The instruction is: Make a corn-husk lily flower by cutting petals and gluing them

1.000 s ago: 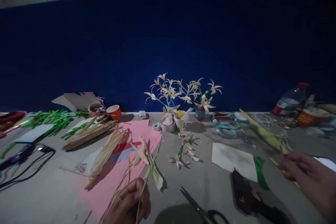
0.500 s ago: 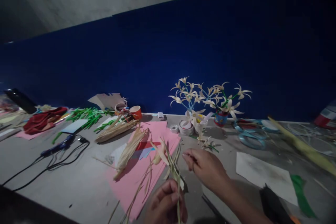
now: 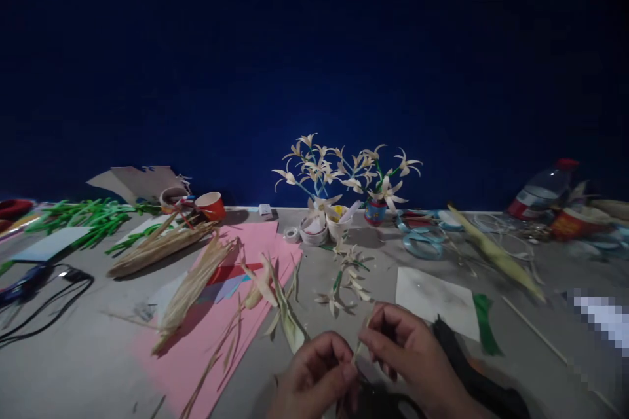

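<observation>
Head view: the left hand [image 3: 317, 373] and right hand [image 3: 405, 347] meet, fingertips pinching a thin pale straw strip [image 3: 362, 335] between them. Beyond them, small white cups [image 3: 325, 228] and a tiny blue pot [image 3: 375, 212] hold cream straw flowers [image 3: 344, 167].

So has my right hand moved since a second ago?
Yes. The right hand came in leftward across the white paper and now meets the left hand at a straw strip.

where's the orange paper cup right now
In the head view the orange paper cup sits at the back left of the table, against the blue wall, beside a tape roll and just behind the bundle of dried straw strips.
</observation>
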A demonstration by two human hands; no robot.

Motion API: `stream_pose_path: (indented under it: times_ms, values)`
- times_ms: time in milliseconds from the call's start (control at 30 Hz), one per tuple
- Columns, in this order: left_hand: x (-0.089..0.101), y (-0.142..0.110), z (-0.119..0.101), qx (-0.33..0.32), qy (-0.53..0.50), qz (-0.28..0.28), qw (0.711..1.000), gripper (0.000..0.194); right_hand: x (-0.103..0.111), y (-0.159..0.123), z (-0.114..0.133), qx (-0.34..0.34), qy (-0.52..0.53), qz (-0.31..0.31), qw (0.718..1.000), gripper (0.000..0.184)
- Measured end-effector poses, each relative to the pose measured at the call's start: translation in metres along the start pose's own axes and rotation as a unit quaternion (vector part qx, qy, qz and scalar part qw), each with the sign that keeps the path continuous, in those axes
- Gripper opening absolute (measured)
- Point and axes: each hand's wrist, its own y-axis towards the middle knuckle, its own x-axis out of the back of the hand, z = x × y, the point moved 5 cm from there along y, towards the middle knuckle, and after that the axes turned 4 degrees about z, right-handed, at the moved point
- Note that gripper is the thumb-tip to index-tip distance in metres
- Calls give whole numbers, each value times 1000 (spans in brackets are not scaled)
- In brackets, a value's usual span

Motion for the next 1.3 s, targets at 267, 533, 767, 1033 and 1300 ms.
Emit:
stream_pose_path:
  times_ms: [267, 533, 767, 1033, 1300]
  values:
    - [-17, -3, -21, -118, 380, -68, 915, 12, 27, -71, 54, 412, -403, -124, 808, 14]
    - [-35, -4, -38, -306, 590, -74, 744, 16, 27, -55, 38, 347, -511, -99, 781, 38]
    - [-36, -9, -47, -312, 611, -62, 725, 16, 35, -57, 19, 166, -457, 3, 874, 10]
    - [-40, -9, -54, -317, 612, -20, 724, 16, 30, -53, 31, 189, -461, 56, 865, 16]
    - [-36, -16, -55, -330, 592, -64, 732, 29, 33, -54, 26, 135, -379, 43, 915, 21]
